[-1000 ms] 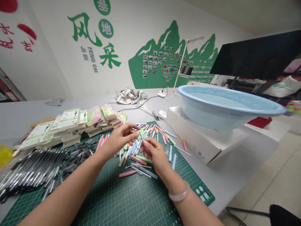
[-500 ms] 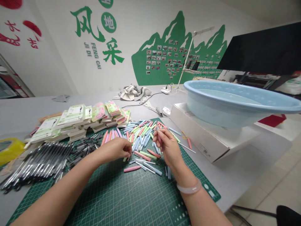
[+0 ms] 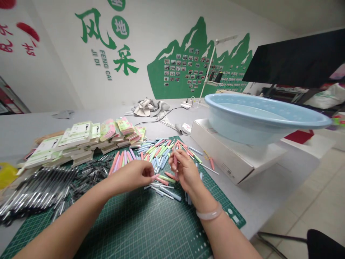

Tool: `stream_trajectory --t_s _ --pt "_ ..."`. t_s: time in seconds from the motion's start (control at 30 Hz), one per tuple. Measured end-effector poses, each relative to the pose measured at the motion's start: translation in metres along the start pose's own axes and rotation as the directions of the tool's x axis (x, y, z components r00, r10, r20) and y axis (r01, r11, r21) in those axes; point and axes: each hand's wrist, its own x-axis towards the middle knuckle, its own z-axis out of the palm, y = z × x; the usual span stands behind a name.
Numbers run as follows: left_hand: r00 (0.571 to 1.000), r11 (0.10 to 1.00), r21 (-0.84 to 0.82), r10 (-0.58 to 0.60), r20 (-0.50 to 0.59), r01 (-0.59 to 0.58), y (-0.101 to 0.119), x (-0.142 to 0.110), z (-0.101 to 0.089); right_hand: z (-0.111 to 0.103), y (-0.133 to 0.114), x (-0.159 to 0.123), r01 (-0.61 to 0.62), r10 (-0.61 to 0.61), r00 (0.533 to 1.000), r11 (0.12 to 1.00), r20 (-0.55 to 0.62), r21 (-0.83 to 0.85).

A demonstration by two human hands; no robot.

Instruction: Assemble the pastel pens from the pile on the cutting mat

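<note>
Left hand point(image 3: 139, 175) is pinching what looks like a pink piece point(image 3: 155, 177) above the cutting mat point(image 3: 129, 223); fingers are hiding most of it. Right hand point(image 3: 188, 172) is holding a coral barrel point(image 3: 176, 160) roughly upright, thumb against fingers. Both grips are sitting narrow, hands near each other but apart, at the near side of the loose coloured barrels point(image 3: 161, 154). White sticks point(image 3: 166, 193) are lying on the mat just below. Current step is looking like handling two pieces, one per hand. Next move is probably calling for a steady right grip and turning the left piece's end into view.
</note>
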Motion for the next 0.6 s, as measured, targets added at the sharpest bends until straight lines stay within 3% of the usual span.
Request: stream_trajectory --t_s 0.07,0.13,0.2,0.37,0.6 --pt "0.99 0.955 -0.298 -0.035 -0.136 -0.007 0.007 0.006 -0.016 0.003 0.004 -0.003 -0.007 0.008 1.0 0.999 0.026 -0.04" --pt "0.952 0.83 -0.548 -0.079 -0.295 -0.101 0.014 0.012 -0.026 0.006 0.009 -0.005 -0.001 0.005 0.999 0.996 0.047 -0.085" --pt "0.903 0.703 -0.679 -0.125 -0.412 -0.212 0.018 0.017 -0.028 0.008 0.012 -0.006 0.021 -0.013 0.998 0.991 0.063 -0.129" --pt "0.859 0.572 -0.762 -0.184 -0.478 -0.302 0.021 0.024 -0.018 0.01 0.016 -0.007 0.055 -0.033 0.994 0.976 0.108 -0.209" --pt "0.874 0.569 -0.76 -0.141 -0.466 -0.313 0.021 0.023 -0.018 0.012 0.017 -0.008 0.069 -0.036 0.991 0.965 0.131 -0.255"
